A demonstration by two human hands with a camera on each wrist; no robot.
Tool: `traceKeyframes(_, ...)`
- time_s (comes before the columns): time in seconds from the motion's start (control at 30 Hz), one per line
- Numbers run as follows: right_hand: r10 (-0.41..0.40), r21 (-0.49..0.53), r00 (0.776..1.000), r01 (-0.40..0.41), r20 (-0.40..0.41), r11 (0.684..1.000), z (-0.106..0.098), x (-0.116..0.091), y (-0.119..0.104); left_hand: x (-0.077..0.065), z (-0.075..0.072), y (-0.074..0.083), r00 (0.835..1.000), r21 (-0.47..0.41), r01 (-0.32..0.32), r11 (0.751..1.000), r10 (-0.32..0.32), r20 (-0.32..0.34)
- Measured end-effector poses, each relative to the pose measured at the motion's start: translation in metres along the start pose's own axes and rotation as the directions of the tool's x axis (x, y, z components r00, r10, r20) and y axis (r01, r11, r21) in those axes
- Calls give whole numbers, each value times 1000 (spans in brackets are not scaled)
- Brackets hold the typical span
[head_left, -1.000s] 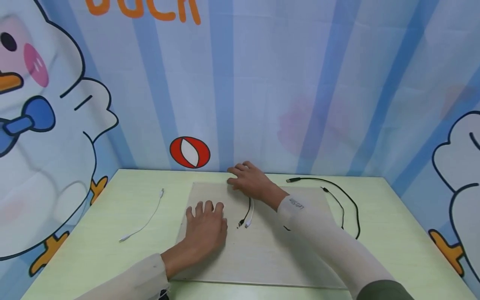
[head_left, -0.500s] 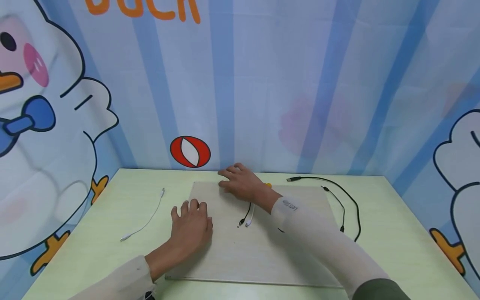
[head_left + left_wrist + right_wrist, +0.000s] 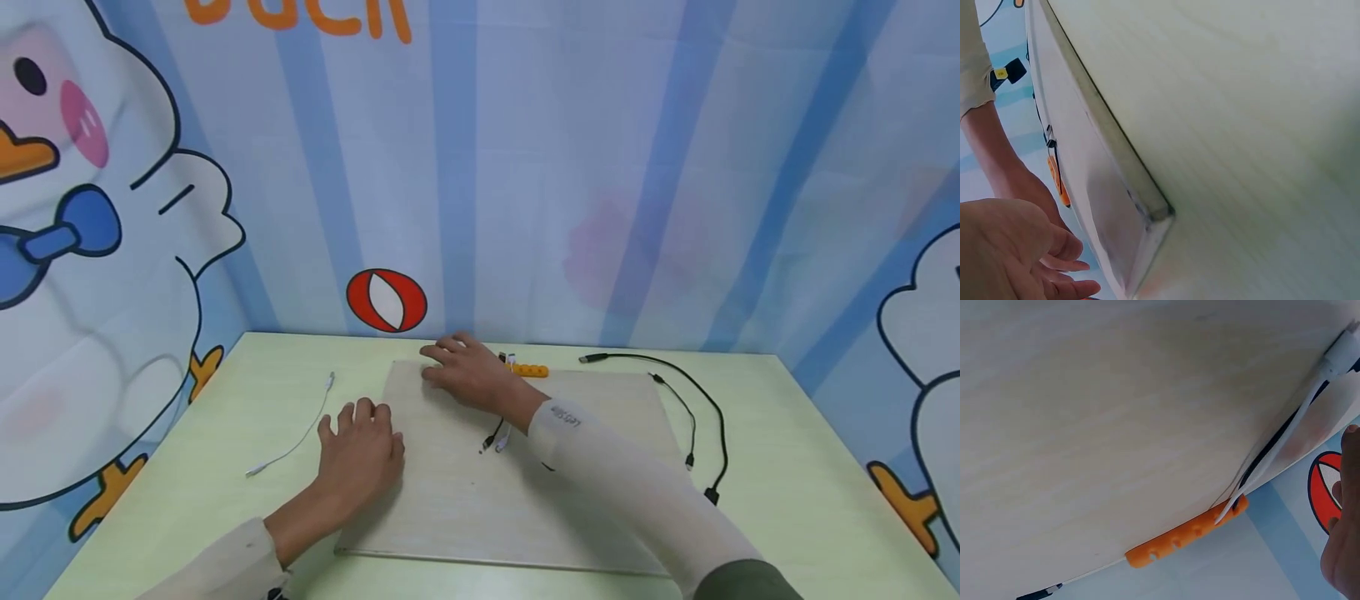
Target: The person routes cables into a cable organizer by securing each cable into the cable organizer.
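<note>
An orange cable holder (image 3: pixel 531 371) with notches sits at the far edge of a pale flat board (image 3: pixel 465 517). A black cable (image 3: pixel 491 437) and a white cable (image 3: pixel 503 440) lie across the board; in the right wrist view both run through the holder (image 3: pixel 1188 532). My right hand (image 3: pixel 472 375) is over the board's back left part, fingers loosely bent and holding nothing, its forearm covering part of the board. At the board's left edge is my left hand (image 3: pixel 360 454), fingers spread and slightly bent, also without a thing in it.
A thin white cable (image 3: pixel 300 437) lies on the table (image 3: pixel 810 500) left of the board. To the right are a long black cable (image 3: pixel 712 408) and a shorter black cable (image 3: pixel 681 402). A striped curtain (image 3: pixel 525 208) with printed cartoons hangs behind the table.
Both hands have moved left, the left one to the board's left edge. The orange holder and the cable ends at it have come out from behind the right hand.
</note>
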State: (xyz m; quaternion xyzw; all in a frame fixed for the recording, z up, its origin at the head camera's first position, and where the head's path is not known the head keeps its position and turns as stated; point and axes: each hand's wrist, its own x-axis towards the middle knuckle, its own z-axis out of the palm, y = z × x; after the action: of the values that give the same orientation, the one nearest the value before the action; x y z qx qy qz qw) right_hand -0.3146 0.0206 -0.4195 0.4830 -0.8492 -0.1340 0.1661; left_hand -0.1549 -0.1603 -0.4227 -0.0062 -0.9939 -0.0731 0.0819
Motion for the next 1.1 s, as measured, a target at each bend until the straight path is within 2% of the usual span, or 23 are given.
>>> traceKeyframes(0.27, -3, 3, 1000, 3, 14, 1000, -3, 11, -11, -4, -2, -18, 1000, -31, 19, 999, -20, -18)
traceKeyframes(0.7, -22, -1, 1000, 22, 21, 1000, -8, 27, -24, -7, -7, -36, 998, -58, 68, 996, -67, 13)
traceKeyframes(0.9, -23, -16, 999, 23, 23, 1000, -8, 31, -27, -10, -13, -50, 994, -49, 101, 994, -99, 40)
traceKeyframes(1.1, -24, 18, 999, 23, 44, 1000, -6, 34, -31, -15, -17, -71, 990, -54, 132, 990, -128, 67)
